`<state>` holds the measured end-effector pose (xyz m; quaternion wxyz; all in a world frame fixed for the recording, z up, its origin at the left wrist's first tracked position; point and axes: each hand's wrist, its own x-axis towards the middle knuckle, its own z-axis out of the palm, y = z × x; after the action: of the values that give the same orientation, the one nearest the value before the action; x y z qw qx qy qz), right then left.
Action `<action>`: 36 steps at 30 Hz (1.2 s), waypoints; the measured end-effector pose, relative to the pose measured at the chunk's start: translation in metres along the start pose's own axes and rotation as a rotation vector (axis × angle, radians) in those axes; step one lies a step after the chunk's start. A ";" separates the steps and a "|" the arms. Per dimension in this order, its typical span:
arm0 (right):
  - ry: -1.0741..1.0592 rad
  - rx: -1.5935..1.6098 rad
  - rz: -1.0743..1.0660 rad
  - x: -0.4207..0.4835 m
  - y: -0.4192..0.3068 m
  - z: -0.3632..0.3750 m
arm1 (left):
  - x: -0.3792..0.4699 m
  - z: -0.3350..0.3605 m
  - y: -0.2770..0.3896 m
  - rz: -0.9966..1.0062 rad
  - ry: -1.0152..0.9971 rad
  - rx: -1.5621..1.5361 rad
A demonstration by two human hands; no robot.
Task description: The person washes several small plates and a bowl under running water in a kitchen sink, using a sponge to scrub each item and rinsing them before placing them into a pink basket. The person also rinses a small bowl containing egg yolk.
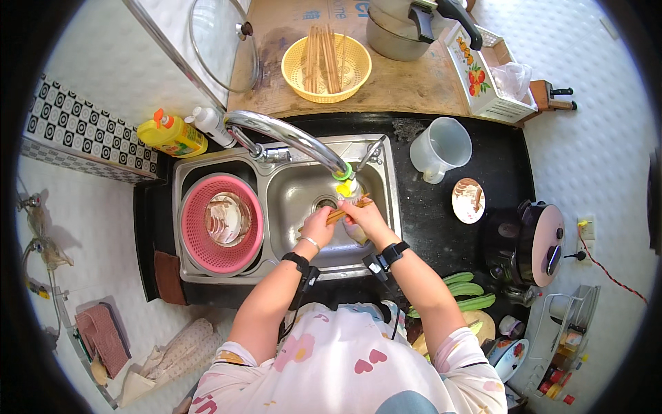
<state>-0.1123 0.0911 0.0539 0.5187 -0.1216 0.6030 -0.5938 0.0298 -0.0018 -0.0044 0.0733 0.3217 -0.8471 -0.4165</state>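
Observation:
Over the right basin of a stainless steel sink, my left hand and my right hand hold a small bundle of wooden chopsticks between them. The bundle lies slantwise under the yellow nozzle of a chrome faucet; water seems to run onto it. A cloth or sponge is partly hidden below my right hand. Behind the sink, a yellow plastic basket holds more chopsticks. In the left basin sits a pink colander with bowls in it.
Right of the sink stand a translucent plastic jug, a small patterned dish and an electric cooker. Green gourds lie near my right forearm. A yellow detergent bottle stands at the back left, a pressure cooker behind.

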 end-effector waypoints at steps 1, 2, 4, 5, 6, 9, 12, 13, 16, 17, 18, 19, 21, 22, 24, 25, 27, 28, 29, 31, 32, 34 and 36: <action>-0.002 -0.013 0.007 -0.002 -0.001 -0.001 | -0.001 0.001 -0.004 -0.061 -0.069 -0.047; -0.004 -0.025 0.014 -0.003 -0.003 -0.001 | -0.002 0.002 -0.008 -0.122 -0.139 -0.094; -0.046 -0.015 0.013 -0.003 0.002 -0.012 | -0.003 -0.002 0.001 -0.195 -0.256 -0.179; -0.001 0.009 -0.076 -0.002 0.006 -0.016 | -0.001 -0.005 0.006 -0.217 -0.314 -0.193; 0.040 0.034 -0.163 -0.003 0.008 -0.018 | 0.000 -0.009 0.010 -0.243 -0.370 -0.206; 0.149 0.198 -0.221 0.003 0.013 -0.023 | -0.004 -0.012 0.021 -0.236 -0.407 -0.242; 0.118 0.166 -0.204 0.005 0.018 -0.024 | -0.007 -0.005 0.017 -0.243 -0.371 -0.348; 0.104 0.127 -0.182 0.007 0.027 -0.026 | -0.006 -0.003 0.018 -0.249 -0.366 -0.396; 0.037 0.133 -0.102 0.008 0.037 -0.023 | -0.009 -0.003 0.020 -0.250 -0.371 -0.436; 0.005 0.222 -0.057 0.005 0.038 -0.024 | -0.007 -0.004 0.020 -0.341 -0.412 -0.478; -0.035 0.309 -0.009 -0.004 0.029 -0.017 | -0.005 -0.007 0.017 -0.437 -0.445 -0.522; -0.069 0.395 0.034 -0.010 0.023 -0.014 | -0.002 -0.008 0.017 -0.526 -0.483 -0.566; -0.104 0.243 0.037 -0.013 0.030 -0.014 | -0.001 -0.007 0.015 -0.442 -0.512 -0.533; -0.108 0.213 0.041 -0.011 0.033 -0.013 | -0.001 -0.006 0.014 -0.399 -0.528 -0.517; -0.037 0.064 0.084 -0.005 0.032 -0.017 | -0.003 -0.005 0.017 -0.276 -0.502 -0.447; -0.003 0.014 0.008 -0.004 0.030 -0.017 | -0.003 -0.005 0.019 -0.216 -0.488 -0.412; 0.065 -0.088 -0.142 -0.005 0.026 -0.014 | -0.005 -0.008 0.026 -0.176 -0.432 -0.343; 0.085 -0.091 -0.177 -0.005 0.024 -0.010 | -0.006 -0.009 0.028 -0.157 -0.404 -0.309; 0.105 -0.095 -0.212 -0.004 0.021 -0.007 | -0.005 -0.009 0.023 -0.179 -0.412 -0.268; 0.146 -0.070 -0.245 -0.003 0.011 -0.005 | -0.001 -0.013 0.007 -0.223 -0.420 -0.186; 0.170 -0.040 -0.240 -0.003 0.006 -0.007 | -0.002 -0.016 -0.001 -0.201 -0.407 -0.138; 0.212 0.005 -0.253 -0.006 -0.008 -0.008 | -0.004 -0.026 -0.006 -0.157 -0.384 -0.042; 0.280 -0.028 -0.268 -0.004 -0.012 -0.012 | -0.007 -0.044 0.005 -0.281 -0.426 0.056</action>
<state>-0.1252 0.0978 0.0635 0.3442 -0.1241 0.6559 -0.6602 0.0494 -0.0242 0.0286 -0.1742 0.3431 -0.8018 -0.4572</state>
